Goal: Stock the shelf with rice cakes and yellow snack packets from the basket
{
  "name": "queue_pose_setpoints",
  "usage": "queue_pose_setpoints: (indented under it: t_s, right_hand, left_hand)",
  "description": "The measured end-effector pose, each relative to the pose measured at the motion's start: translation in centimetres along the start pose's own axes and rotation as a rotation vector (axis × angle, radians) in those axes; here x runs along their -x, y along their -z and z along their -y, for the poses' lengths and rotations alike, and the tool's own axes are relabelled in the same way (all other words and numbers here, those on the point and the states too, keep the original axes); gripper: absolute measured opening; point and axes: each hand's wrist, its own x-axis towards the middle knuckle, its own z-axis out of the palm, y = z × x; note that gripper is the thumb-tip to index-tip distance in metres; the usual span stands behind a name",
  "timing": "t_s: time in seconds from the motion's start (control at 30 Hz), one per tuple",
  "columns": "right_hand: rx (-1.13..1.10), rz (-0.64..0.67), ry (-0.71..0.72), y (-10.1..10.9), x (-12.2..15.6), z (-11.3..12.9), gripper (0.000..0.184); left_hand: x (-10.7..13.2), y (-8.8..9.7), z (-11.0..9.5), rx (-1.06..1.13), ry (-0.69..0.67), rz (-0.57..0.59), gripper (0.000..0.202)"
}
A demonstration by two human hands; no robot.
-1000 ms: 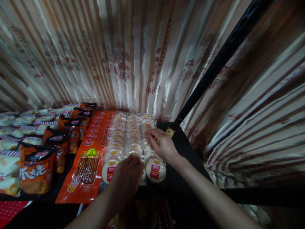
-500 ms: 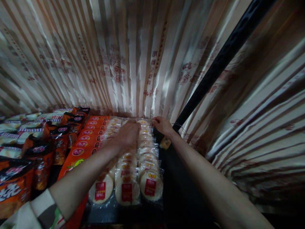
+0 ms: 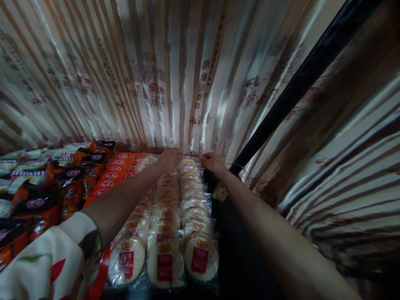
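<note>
Head view: wrapped crackers (image 3: 165, 233) overlap on the black shelf (image 3: 237, 246). Left hand (image 3: 170, 159) and right hand (image 3: 213, 163) flank the right column's (image 3: 194, 202) far end, fingers partly curled — any grip, I cannot tell. Light, even pressure should suit brittle crackers. Count: two hands, three columns.

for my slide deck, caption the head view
Left hand and right hand at the far end of rows of wrapped crackers.

Crackers (image 3: 165, 233) lie on the shelf (image 3: 236, 246) before the curtain (image 3: 171, 79), right of snack packets (image 3: 106, 179).
</note>
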Motion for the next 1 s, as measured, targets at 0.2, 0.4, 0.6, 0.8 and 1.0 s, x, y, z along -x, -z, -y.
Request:
queue_pose_setpoints:
  t_s: [0.2, 0.4, 0.6, 0.8, 1.0]
  right_hand:
    - [0.023, 0.033, -0.029, 0.0, -0.5, 0.4, 0.015]
    - [-0.021, -0.006, 0.006, 0.1, -0.5, 0.9, 0.009]
    - [-0.049, -0.052, 0.003, -0.2, -0.6, 1.2, 0.011]
    - [0.014, -0.067, 0.009, -0.1, 0.1, 1.5, 0.015]
    - [-0.041, 0.036, 0.056, 0.7, 1.3, 0.8, 0.030]
  left_hand:
    - [-1.1, -0.6, -0.3, 0.010, 0.067, 0.075, 0.032]
    - [-1.8, -0.9, -0.5, 0.094, 0.126, 0.095, 0.029]
    - [-1.8, -0.3, -0.7, 0.159, 0.210, 0.088, 0.027]
    - [-1.5, -0.4, -0.5, 0.169, 0.222, 0.061, 0.023]
    - [-1.1, -0.7, -0.4, 0.188, 0.225, -0.002, 0.022]
